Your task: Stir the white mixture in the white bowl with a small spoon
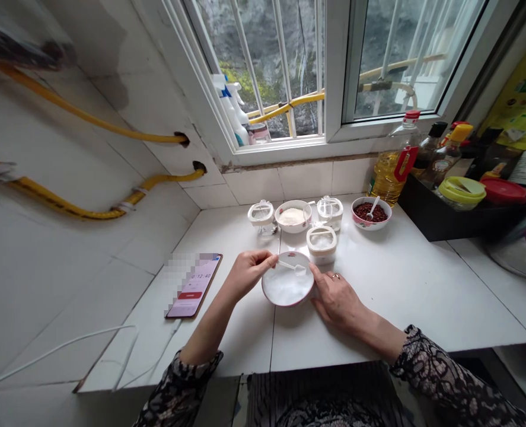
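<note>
My left hand (254,270) pinches the handle of a small white spoon (292,266) over a bowl. That bowl (288,302) is tilted toward me and holds a white grainy substance (288,284). With thumb and fingers, my right hand (338,296) grips the bowl's right rim. Just behind the bowl stands a lidded jar (322,244) with white contents. Farther back, a second bowl (293,217) of pale grains sits between two clear lidded jars, one on the left (261,217) and one on the right (330,212).
A bowl of dark red beans (371,213) with a spoon stands at the back right. Beside it are an oil bottle (391,172) and a black box (427,207) of bottles. A phone (194,287) with a cable lies left. The counter's front edge (263,375) is near me.
</note>
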Demonstrator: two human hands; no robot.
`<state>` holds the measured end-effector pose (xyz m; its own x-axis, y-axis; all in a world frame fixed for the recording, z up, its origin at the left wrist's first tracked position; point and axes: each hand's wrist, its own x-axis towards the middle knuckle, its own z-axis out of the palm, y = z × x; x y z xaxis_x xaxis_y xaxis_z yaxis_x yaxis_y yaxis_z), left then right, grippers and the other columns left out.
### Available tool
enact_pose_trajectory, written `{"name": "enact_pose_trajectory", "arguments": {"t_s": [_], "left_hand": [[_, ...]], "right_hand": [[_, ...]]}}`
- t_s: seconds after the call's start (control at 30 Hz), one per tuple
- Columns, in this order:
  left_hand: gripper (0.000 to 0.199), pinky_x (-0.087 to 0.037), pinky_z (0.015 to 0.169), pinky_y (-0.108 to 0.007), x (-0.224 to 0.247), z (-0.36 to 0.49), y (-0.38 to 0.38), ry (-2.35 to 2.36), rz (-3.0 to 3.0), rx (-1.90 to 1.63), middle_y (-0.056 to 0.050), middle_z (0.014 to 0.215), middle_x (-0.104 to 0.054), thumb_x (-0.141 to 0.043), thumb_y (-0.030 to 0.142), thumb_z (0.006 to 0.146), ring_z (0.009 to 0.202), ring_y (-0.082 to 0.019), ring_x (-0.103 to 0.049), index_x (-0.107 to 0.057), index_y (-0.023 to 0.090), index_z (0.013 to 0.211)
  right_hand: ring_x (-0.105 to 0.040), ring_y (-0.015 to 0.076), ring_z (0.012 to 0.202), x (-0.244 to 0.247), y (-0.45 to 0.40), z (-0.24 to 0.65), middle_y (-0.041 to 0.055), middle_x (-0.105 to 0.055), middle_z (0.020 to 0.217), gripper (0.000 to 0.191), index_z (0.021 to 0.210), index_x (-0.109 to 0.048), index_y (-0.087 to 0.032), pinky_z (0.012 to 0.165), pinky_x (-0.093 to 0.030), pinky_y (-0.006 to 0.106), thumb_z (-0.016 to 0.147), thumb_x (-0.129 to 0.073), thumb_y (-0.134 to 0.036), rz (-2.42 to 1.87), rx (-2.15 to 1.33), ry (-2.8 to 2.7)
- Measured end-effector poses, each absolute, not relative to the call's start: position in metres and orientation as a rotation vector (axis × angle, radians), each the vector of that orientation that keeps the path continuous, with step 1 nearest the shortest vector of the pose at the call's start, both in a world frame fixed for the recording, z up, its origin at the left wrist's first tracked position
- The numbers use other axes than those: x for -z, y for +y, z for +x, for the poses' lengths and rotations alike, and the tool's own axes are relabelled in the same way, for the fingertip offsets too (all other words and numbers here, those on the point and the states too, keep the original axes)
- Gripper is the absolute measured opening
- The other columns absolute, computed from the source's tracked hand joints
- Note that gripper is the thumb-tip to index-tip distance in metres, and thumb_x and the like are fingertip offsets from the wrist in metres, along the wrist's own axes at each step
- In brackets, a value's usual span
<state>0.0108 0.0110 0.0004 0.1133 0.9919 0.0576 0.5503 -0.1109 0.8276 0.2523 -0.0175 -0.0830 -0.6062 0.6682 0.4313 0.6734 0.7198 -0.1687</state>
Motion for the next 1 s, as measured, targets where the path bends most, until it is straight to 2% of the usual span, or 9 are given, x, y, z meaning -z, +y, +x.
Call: {"name": "enact_pose_trajectory", "arguments": {"t_s": [0.23,0.4,0.57,0.73,0.87,1.0], "left_hand": [[0.039,-0.02,0.043,-0.023,-0.002,0.012,0.018,1.468,1.555,-0.958,0.006,0.045,-0.037,-0.065,0.054,0.071,0.042,-0.008,-0.03,-0.062,0.017,0.058],[0.036,-0.022,0.044,-0.024,-0.012,0.026,0.026,1.476,1.6,-1.22,0.006,0.044,-0.035,-0.063,0.049,0.078,0.042,-0.008,-0.03,-0.062,0.017,0.061],[0.029,-0.037,0.054,-0.022,-0.012,0.05,0.028,1.44,2.011,-1.573,0.001,0.059,-0.054,-0.059,0.033,0.091,0.055,-0.011,-0.047,-0.063,0.018,0.067],[0.026,-0.037,0.053,-0.021,0.002,0.063,0.024,1.367,2.536,-1.544,0.0,0.065,-0.062,-0.057,0.026,0.096,0.055,-0.01,-0.052,-0.065,0.018,0.073],[0.024,-0.039,0.054,-0.021,-0.001,0.057,0.018,1.411,2.377,-1.745,0.001,0.062,-0.059,-0.058,0.025,0.095,0.055,-0.01,-0.051,-0.063,0.018,0.073],[0.028,-0.038,0.052,-0.022,-0.008,0.042,0.012,1.479,2.117,-1.666,0.002,0.057,-0.053,-0.059,0.029,0.092,0.052,-0.011,-0.047,-0.06,0.019,0.066]], "right_hand": [[-0.059,0.029,0.089,0.084,-0.018,0.253,0.016,-0.066,0.103,0.082,0.156,-0.006,-0.005,0.078,-0.053,0.043,0.089,-0.051,-0.019,-1.028,0.003,-2.458],[-0.059,0.0291,0.088,0.084,-0.017,0.253,0.0166,-0.067,0.104,0.082,0.156,-0.007,-0.005,0.077,-0.053,0.043,0.088,-0.052,-0.018,-1.021,0.008,-2.456],[-0.06,0.0287,0.088,0.084,-0.017,0.253,0.0165,-0.067,0.104,0.081,0.155,-0.012,-0.005,0.077,-0.053,0.043,0.088,-0.054,-0.02,-1.03,0.017,-2.456],[-0.06,0.0296,0.091,0.082,-0.018,0.252,0.0178,-0.067,0.106,0.079,0.154,-0.015,-0.002,0.079,-0.054,0.044,0.087,-0.054,-0.019,-1.037,0.012,-2.468],[-0.06,0.0297,0.093,0.082,-0.019,0.251,0.0174,-0.067,0.104,0.078,0.153,-0.019,-0.001,0.081,-0.053,0.043,0.087,-0.056,-0.02,-1.054,-0.012,-2.476],[-0.061,0.0297,0.091,0.081,-0.019,0.251,0.0166,-0.066,0.101,0.079,0.154,-0.016,-0.002,0.079,-0.053,0.043,0.087,-0.055,-0.019,-1.053,-0.004,-2.48]]}}
